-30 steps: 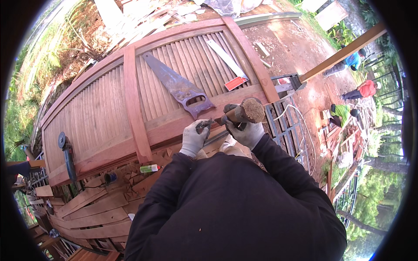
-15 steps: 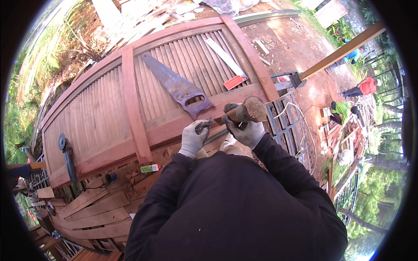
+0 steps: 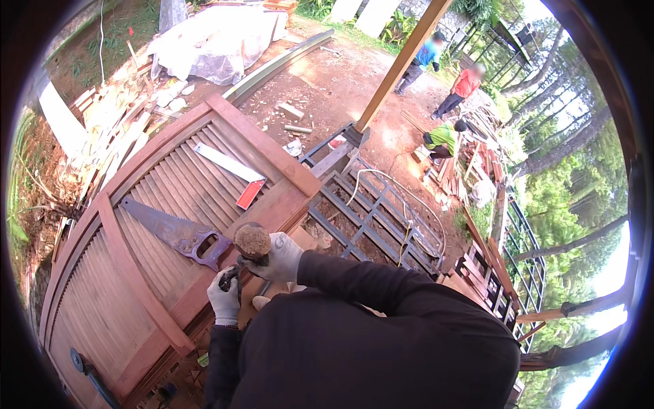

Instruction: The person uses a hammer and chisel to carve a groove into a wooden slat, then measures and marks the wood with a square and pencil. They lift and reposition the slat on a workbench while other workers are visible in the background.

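Note:
My right hand (image 3: 281,259) is closed on a wooden-handled tool (image 3: 253,240) with a rough, round end that faces up. My left hand (image 3: 225,293) is closed near the tool's dark narrow end, mostly hidden by dark-palmed glove fingers. Both hands wear grey gloves and are held over the near edge of a reddish louvred wooden panel (image 3: 107,230). Just beyond them lie a handsaw (image 3: 165,226) with a purple handle and a silver try square (image 3: 221,163) with a red stock. A blue angle grinder (image 3: 88,371) lies on the panel at lower left.
A steel grid frame (image 3: 354,225) with loose cable is right of the panel, beside an upright timber post (image 3: 388,82). Three co-workers in blue (image 3: 426,54), red (image 3: 465,83) and green (image 3: 443,136) are in the yard. A plastic-covered heap (image 3: 211,51) and scrap timber lie beyond.
The view has turned to the right, so panel and hands appear lower and further left, and more yard shows. My hands still hold the tool, whose round end now faces more upward.

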{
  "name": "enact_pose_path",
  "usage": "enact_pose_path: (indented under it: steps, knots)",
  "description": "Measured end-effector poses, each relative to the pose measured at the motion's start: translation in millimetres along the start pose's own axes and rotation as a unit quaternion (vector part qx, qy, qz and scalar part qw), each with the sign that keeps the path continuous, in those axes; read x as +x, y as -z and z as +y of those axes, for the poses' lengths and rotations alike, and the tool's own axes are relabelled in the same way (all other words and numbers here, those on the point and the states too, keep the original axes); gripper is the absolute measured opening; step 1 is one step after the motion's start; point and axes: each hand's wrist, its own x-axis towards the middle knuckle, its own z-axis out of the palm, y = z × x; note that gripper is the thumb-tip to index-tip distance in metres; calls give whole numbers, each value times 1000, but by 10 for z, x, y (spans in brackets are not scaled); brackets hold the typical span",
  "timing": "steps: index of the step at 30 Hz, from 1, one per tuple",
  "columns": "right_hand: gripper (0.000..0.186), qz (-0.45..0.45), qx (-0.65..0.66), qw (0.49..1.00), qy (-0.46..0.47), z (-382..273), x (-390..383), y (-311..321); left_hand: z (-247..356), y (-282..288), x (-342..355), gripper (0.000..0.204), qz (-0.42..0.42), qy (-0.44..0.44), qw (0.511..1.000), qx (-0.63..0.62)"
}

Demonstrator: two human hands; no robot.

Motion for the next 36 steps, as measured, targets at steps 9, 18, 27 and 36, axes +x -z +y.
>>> enact_pose_path:
  steps: [9,18,27,36]
  knots:
    - [30,-3,2,1000,23,23,-2,-12,-33,10,-4,27,3,-9,1000,-9]
    - [27,16,1,1000,18,-7,-12,-4,4,15,3,28,1,3,1000,-15]
    - [29,-4,15,1000,13,44,-16,-4,-27,-1,1,28,-3,-7,1000,-12]
    - [23,96,44,994,10,160,-19,-87,57,-1,48,28,6,33,981,-192]
